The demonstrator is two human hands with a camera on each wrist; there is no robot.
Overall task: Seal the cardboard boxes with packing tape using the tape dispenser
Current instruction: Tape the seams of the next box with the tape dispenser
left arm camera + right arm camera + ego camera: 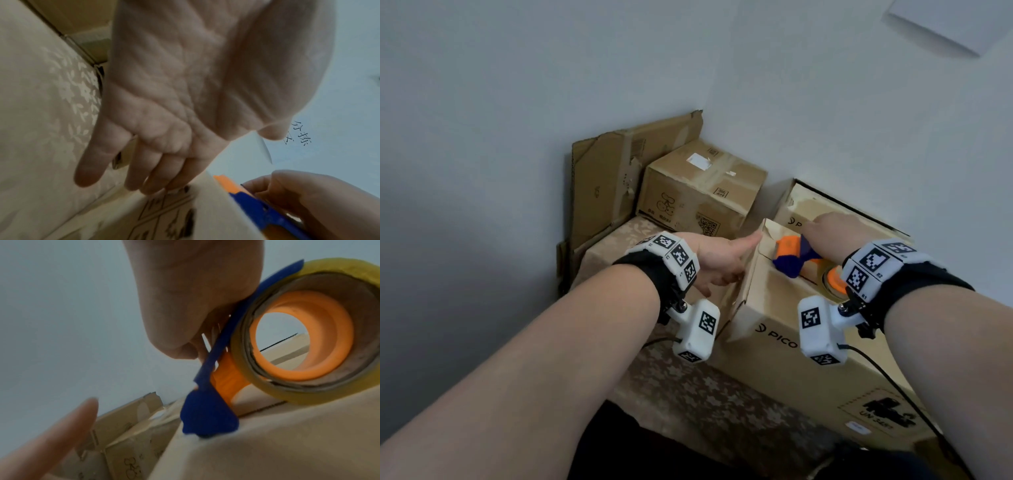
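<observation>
A brown PICO cardboard box (767, 301) stands in front of me on a patterned cloth. My left hand (717, 260) presses flat against its left side, fingers (144, 170) straight, thumb lying along the top edge. My right hand (828, 229) grips the blue and orange tape dispenser (791, 260) on the box top. In the right wrist view the dispenser's blue nose (209, 415) touches the box (287, 443) near its left edge, and the yellowish tape roll (333, 272) sits behind it. The left wrist view shows the dispenser (263, 209) over the box edge.
A smaller taped box (702, 185) and flattened cardboard (602, 185) stand in the wall corner behind. A second PICO box (835, 212) lies beyond the first, on the right. Patterned cloth (688, 387) covers the surface. Cables run from both wrist cameras.
</observation>
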